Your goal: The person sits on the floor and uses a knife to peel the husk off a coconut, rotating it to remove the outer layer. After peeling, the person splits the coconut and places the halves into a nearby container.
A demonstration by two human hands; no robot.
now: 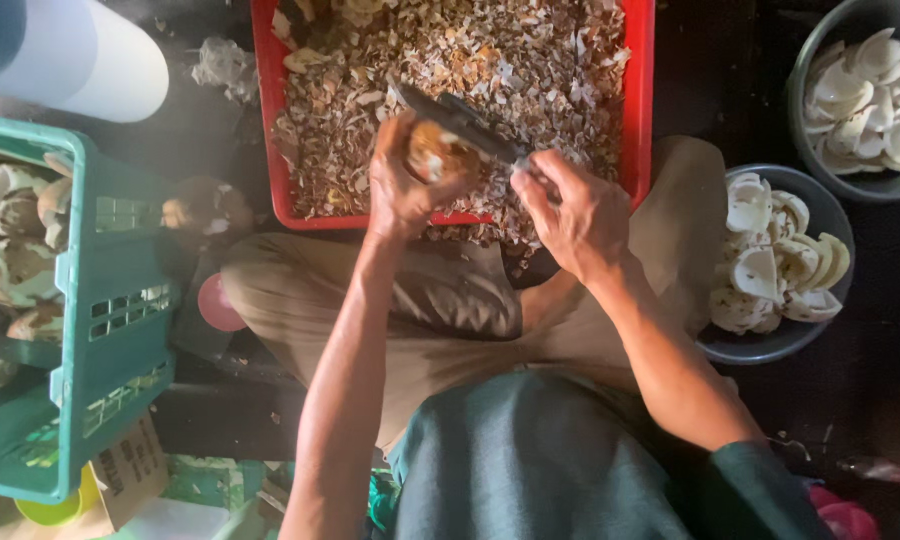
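Note:
My left hand (402,190) grips a round brown coconut piece (436,153) over the near edge of a red tray (638,110). My right hand (571,213) is closed around the handle of a dark knife (458,123), whose blade lies across the top of the coconut piece. The tray is filled with brown and pale shavings (490,70). Both hands are held above my crossed legs in tan trousers.
A green plastic crate (110,330) with several unpeeled coconut pieces stands at the left. Two grey bowls (770,345) (805,130) of white peeled coconut pieces sit at the right. A white cylinder (90,60) lies at the top left. Cardboard and scraps lie at the bottom left.

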